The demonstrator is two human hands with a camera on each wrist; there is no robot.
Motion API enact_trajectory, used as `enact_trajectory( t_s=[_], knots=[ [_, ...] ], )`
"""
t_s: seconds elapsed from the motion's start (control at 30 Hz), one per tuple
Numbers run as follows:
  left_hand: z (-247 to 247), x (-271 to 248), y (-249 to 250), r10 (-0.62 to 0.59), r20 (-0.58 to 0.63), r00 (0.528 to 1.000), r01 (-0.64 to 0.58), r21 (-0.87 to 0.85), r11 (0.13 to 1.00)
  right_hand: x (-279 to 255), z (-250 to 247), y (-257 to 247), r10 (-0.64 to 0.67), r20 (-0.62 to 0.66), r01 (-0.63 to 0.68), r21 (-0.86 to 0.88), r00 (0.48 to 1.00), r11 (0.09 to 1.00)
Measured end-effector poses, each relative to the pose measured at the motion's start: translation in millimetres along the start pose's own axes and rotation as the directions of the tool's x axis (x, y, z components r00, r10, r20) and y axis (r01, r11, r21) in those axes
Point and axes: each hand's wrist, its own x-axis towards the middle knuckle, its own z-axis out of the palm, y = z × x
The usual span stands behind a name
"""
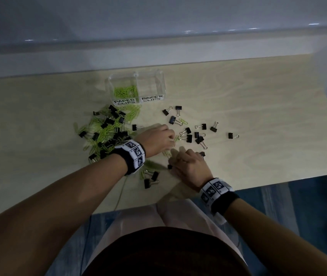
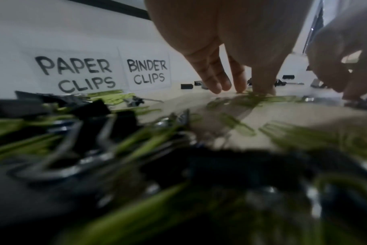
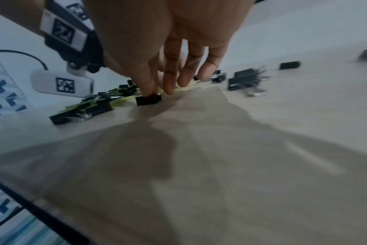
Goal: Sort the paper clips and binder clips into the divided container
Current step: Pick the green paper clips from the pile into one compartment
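Clips lie scattered over the pale wooden table [image 1: 258,100], well short of sorted. At its far side stands the clear divided container [image 1: 136,80]: the left half, labelled PAPER CLIPS, holds a bed of green paper clips [image 1: 125,92], while the right half, labelled BINDER CLIPS, looks bare. Just in front of it, to the left, sits the mixed heap [image 1: 106,132] of green wire and black clips; to the right, loose black binder clips [image 1: 188,136] are spread thinner.

Both hands work the gap between. The left hand [image 1: 156,139] reaches fingers-down onto green clips; whether it has pinched one I cannot tell. The right hand [image 3: 168,54] has straight fingers pressing down, one fingertip [image 3: 150,90] on a small black binder clip [image 3: 148,100], not yet gripped.

To do this well, I would pinch that clip by its body, lift it free of any tangled wire, and drop it in the right compartment only.
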Motion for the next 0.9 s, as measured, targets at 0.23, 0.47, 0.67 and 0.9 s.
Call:
enact_trajectory(
  t_s=[0.23, 0.47, 0.67, 0.9],
  knots=[
    [-1, -31, -31, -0.041, -0.056, 0.998, 0.036, -0.082, 0.996, 10, -30, 46, 0.261, -0.038, -0.26, 0.039, 0.964, 0.965],
    [-11, 8, -13, -0.133, 0.025, 0.991, 0.13, 0.106, 0.986, 68, -38, 42, 0.406, 0.047, -0.399, -0.106, 0.913, 0.911],
    [-19, -2, -31, -0.317, -0.068, 0.946, 0.32, 0.039, 0.947, 74, -29, 22, 0.441, 0.052, -0.428, -0.162, 0.896, 0.889],
    [-5, -62, -39, -0.293, -0.085, 0.952, 0.267, -0.236, 0.934, 68, -23, -9, 0.105, 0.131, -0.105, -0.001, 0.986, 0.994]
  ],
)
